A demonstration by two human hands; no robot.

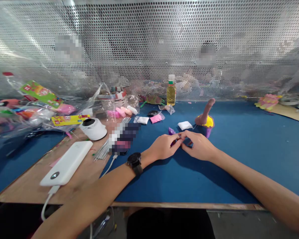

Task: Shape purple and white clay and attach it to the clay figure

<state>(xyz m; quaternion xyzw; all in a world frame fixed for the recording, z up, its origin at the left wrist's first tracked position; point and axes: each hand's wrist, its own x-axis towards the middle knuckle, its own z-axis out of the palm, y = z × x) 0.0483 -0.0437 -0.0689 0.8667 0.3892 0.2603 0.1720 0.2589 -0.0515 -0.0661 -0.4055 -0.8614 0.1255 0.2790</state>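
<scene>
A small purple packet (pixel 171 131) shows beside and beneath the fingers of my left hand (pixel 163 146), which are closed on it. My right hand (pixel 198 146) meets the left fingertip to fingertip. Its thumb and fingers are pinched, and whatever lies between them is hidden. Just beyond the hands lies a white packet (pixel 185 125). Behind my right hand stands a modelled figure with a purple base (pixel 208 132), a yellow top (pixel 209 121) and an upright brownish-pink piece (pixel 207 112). A dark watch (pixel 135 160) is on my left wrist.
A white power bank (pixel 67 163) with a cable lies left, near a white rounded device (pixel 93 128) and a bundle of thin sticks (pixel 106 149). Pink (pixel 157 118) and white (pixel 142 120) packets lie farther back. A bottle of yellow liquid (pixel 171 91) stands by the perforated metal screen (pixel 149 39).
</scene>
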